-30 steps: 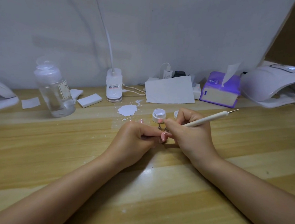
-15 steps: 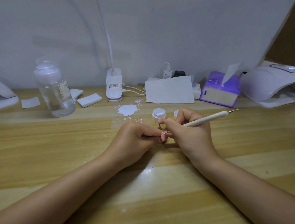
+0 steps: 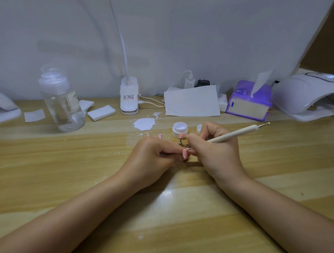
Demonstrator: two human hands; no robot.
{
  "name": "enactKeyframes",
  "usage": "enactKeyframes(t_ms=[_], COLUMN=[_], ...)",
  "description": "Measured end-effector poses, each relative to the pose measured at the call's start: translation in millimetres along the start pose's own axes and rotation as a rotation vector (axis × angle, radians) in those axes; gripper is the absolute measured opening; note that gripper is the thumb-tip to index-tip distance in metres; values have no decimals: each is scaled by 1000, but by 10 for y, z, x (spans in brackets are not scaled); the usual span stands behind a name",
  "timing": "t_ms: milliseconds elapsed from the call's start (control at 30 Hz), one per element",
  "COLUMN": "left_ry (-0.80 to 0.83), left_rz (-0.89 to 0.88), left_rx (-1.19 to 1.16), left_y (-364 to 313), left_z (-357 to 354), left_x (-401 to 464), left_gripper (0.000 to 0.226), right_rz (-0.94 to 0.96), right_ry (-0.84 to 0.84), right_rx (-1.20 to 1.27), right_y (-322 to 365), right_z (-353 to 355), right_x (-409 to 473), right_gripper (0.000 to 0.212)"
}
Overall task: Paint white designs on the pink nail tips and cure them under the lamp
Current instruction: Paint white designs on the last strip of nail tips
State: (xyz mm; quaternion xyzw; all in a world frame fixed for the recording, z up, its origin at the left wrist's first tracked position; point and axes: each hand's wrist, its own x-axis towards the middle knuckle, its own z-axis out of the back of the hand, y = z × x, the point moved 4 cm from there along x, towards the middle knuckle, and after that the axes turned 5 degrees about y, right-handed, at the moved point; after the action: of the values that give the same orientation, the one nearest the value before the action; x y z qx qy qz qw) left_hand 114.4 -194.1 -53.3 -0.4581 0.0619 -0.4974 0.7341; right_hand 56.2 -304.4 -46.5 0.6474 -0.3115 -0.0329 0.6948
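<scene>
My left hand (image 3: pixel 153 157) rests on the wooden table and pinches a pink nail tip (image 3: pixel 185 153) between its fingertips. My right hand (image 3: pixel 216 151) grips a cream dotting pen (image 3: pixel 234 133) like a pencil, and its lower point touches that nail tip. Just behind my hands stands an open white paint jar (image 3: pixel 179 128), with its lid (image 3: pixel 199 128) partly hidden by my right fingers. Another pink nail tip (image 3: pixel 181 136) sits on a small metal stand (image 3: pixel 180 143), and more pink tips (image 3: pixel 159 136) lie behind my left knuckles. The white curing lamp (image 3: pixel 309 96) stands at the far right.
A clear bottle (image 3: pixel 61 102) stands at the left, with white pads (image 3: pixel 101 113) beside it. A desk lamp base (image 3: pixel 129 96), a leaning white card (image 3: pixel 192 101), a charger and a purple tissue box (image 3: pixel 248 103) line the wall. A white splotch (image 3: pixel 144 123) marks the table.
</scene>
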Motion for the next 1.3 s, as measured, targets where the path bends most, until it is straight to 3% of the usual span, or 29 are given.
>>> enactKeyframes(t_ms=[1300], left_ry=[1], left_rz=[36], left_rx=[36], left_y=[-35], left_z=[5], left_x=[0], left_gripper=[17], right_rz=[-15], right_ry=[-12], right_rx=[6], right_y=[-16], right_z=[3], right_x=[7], right_gripper=[50])
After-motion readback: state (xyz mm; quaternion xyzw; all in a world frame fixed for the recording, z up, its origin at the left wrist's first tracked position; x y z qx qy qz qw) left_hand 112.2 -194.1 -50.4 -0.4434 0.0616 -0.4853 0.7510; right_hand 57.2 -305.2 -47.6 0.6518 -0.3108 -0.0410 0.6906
